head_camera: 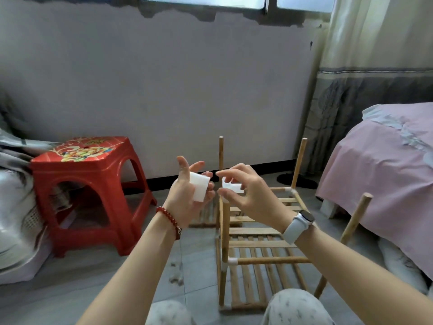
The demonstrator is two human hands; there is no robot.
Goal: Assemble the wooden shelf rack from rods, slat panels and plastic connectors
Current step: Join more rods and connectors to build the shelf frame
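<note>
The wooden shelf rack [257, 242] stands part-built on the grey tiled floor [105, 289], just in front of the person's knees and beside the bed [384, 174] with its pink cover; its slat panels [255, 231] lie level between upright rods [221, 160], and white plastic connectors [232, 261] join the rods at the corners; four rods rise above the top panel, the near right one tilted outward. Both hands are raised above the rack, close together but not touching. The left hand [189, 193] is turned palm up, its fingers [206, 179] loosely curled round a white plastic piece [198, 186] that lies across the palm, thumb up and apart from it; a red bead bracelet [169, 218] sits on that wrist. The right hand [246, 191] pinches a smaller white connector [233, 186] between thumb and curled fingers [230, 171], the piece showing in the gap under the forefinger; a white-strapped watch [298, 225] is on that wrist. A red plastic stool [91, 184] with a flowered top stands to the left on the floor, near a grey wall [164, 90]; crumpled bedding [14, 195] lies at the far left edge; a curtain [375, 55] hangs behind the bed, and small scraps [175, 279] lie on the floor beside the rack's near left rod.
</note>
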